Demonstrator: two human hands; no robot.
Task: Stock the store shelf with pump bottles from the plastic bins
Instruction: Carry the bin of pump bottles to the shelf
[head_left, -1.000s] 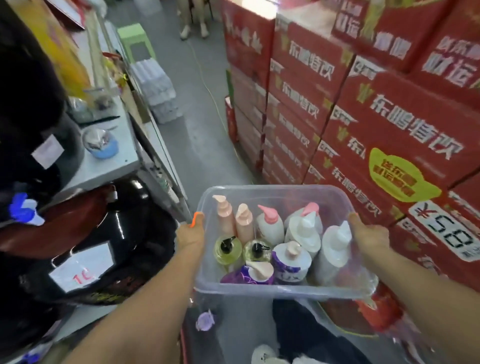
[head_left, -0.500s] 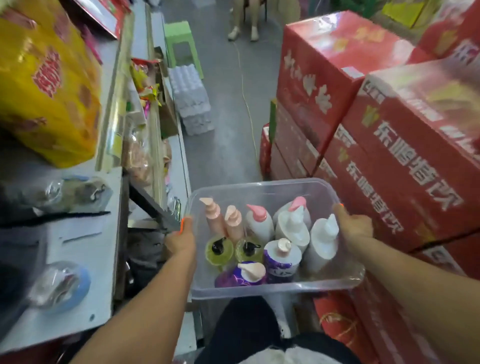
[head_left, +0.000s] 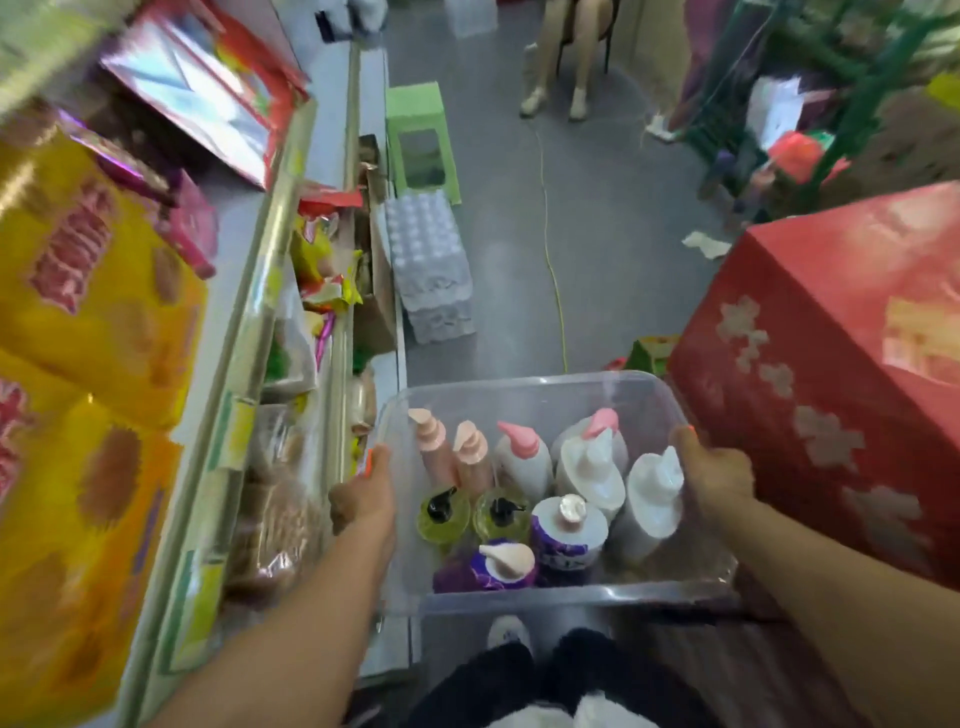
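Carried further along the aisle: clear plastic bin (head_left: 519, 597) of upright pump bottles (head_left: 524, 457), left hand (head_left: 363, 499) and right hand (head_left: 714, 470) gripping its side rims. Shelf (head_left: 270, 291) left, red cartons (head_left: 831, 374) right, green stool (head_left: 421, 140) beyond.

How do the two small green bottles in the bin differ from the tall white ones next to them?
The green bottles are short, see-through and have black pumps; the white bottles are taller, opaque and have white or pink pumps. The green ones stand toward the left hand, the white ones toward the right hand. All stand upright in the clear bin.
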